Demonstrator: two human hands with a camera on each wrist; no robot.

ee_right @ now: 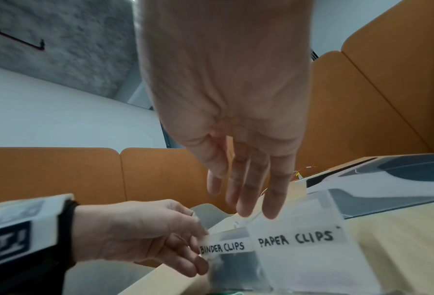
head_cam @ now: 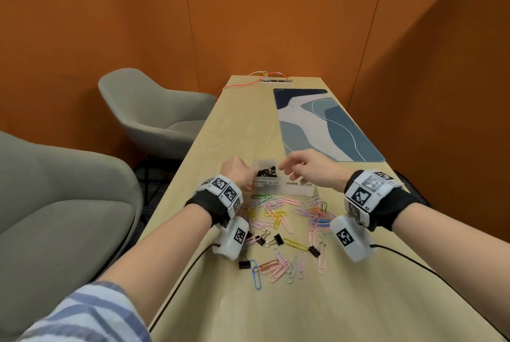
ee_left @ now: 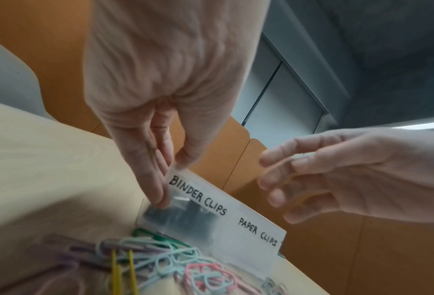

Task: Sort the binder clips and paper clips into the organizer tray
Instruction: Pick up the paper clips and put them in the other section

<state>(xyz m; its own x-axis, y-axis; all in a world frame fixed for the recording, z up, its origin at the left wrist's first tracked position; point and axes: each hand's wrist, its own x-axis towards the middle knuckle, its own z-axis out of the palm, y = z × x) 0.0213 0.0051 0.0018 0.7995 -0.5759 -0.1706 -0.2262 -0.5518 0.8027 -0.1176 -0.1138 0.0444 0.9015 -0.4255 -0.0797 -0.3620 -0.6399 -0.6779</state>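
Left hand (head_cam: 238, 171) on organizer tray (ee_right: 312, 257)

I read two handwritten labels on the organizer tray (ee_right: 299, 257) front wall: "BINDER CLIPS" on the left compartment; "PAPER CLIPS" on the right compartment.

The head camera looked down the desk (head_cam: 345, 300) from its near end. Each wrist camera sat low and close, looking up along its hand. All three views shared the labelled organizer tray (head_cam: 299, 189) (ee_left: 249, 235) (ee_right: 299, 255).
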